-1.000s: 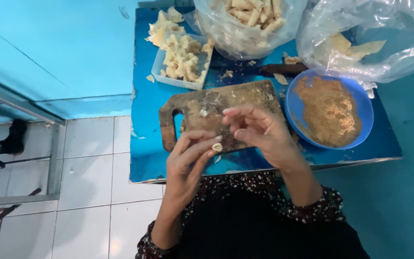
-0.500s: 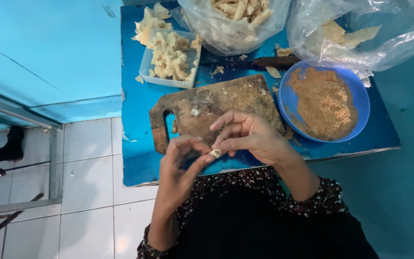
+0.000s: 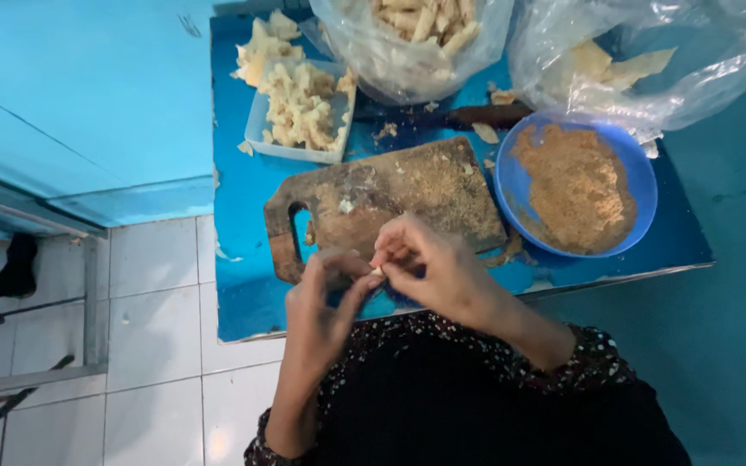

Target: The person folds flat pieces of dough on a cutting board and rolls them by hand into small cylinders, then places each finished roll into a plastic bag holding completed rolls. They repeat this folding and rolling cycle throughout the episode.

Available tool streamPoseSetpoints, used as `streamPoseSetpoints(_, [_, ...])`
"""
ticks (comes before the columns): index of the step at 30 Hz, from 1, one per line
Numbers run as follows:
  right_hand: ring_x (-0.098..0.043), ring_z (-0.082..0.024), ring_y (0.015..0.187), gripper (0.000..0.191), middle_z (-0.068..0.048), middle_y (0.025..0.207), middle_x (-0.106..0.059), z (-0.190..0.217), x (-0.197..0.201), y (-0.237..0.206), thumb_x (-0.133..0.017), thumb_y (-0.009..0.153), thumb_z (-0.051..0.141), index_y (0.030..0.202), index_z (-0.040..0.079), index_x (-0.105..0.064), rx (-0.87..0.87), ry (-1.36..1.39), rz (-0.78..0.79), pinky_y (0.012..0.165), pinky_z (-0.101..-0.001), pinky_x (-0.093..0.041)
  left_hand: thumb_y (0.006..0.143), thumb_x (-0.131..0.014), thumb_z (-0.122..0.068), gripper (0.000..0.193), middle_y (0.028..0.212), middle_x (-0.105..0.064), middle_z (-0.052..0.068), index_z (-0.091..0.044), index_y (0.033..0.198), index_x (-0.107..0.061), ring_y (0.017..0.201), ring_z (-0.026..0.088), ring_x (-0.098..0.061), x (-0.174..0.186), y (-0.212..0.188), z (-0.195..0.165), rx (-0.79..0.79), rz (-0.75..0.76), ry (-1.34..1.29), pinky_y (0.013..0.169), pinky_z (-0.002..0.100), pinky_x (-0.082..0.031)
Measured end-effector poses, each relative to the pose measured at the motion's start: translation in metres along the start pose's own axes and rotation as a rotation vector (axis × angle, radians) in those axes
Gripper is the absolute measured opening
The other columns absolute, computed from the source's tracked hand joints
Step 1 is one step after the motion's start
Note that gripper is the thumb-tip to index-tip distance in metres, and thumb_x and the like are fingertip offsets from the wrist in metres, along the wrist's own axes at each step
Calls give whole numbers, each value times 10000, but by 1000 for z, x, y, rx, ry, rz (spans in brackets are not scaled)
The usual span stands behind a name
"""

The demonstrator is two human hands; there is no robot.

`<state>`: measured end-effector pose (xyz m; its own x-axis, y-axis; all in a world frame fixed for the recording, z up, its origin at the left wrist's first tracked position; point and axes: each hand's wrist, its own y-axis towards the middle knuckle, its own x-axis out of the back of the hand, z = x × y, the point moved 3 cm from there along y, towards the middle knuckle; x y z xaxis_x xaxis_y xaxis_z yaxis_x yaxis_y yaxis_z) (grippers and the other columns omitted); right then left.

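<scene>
Both hands pinch one small pale piece (image 3: pixel 376 271) btwn fingertips: left hand (image 3: pixel 325 298) from below, right hand (image 3: pixel 429 263) curled over it, just above near edge of worn wooden cutting board (image 3: pixel 407 194). Round blue bowl (image 3: pixel 641 185) w/ brown crumbs sits beside board, right. Blue table (image 3: pixel 243 207) edge close; little free room.

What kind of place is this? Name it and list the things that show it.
Probably a small food-preparation spot, home or stall. A worn wooden cutting board lies on a blue table, beside a blue bowl of brown crumbs, a tray of pale pieces and plastic bags.
</scene>
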<state>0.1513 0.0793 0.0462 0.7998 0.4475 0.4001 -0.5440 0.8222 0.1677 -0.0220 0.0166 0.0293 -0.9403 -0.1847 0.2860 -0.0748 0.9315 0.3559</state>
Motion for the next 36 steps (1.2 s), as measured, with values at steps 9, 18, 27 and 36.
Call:
streamPoseSetpoints(9, [-760,-162,971,459,-61,1073,-764,38,13,4,-784,907,121,1340,128,-630,329,-277,11,811,-309,-613,884,-722,60,436,997,-744,127,9,1257,-503,931,170,-738,-6,11,26,291,-6,-495,826,293,-595])
streamPoseSetpoints(18, [-760,-169,895,340,-98,1231,-739,102,97,77,-716,973,190,1301,132,-652,342,-425,-337,787,-318,-624,926,-683,-5,499,1213,-682,136,-2,1388,-495,1123,240,-670,20,29,33,-12,-117,-212,975,335,-521])
streamPoseSetpoints(27, [-762,-217,950,204,-79,1065,-787,44,268,68,-645,1004,157,1191,121,-718,66,-805,-378,817,-365,-594,856,-839,-192,499,1226,-676,172,-25,1285,-648,1123,375,-643,62,13,91,-82,-480,603,968,441,-506])
streamPoseSetpoints(36, [-692,-399,859,445,-228,907,-721,-110,280,108,-756,841,457,903,17,-787,-394,-990,-330,788,-488,-539,852,-823,-202,567,1253,-655,201,1,1339,-617,1198,379,-611,64,19,114,-33,-422,612,1040,450,-477])
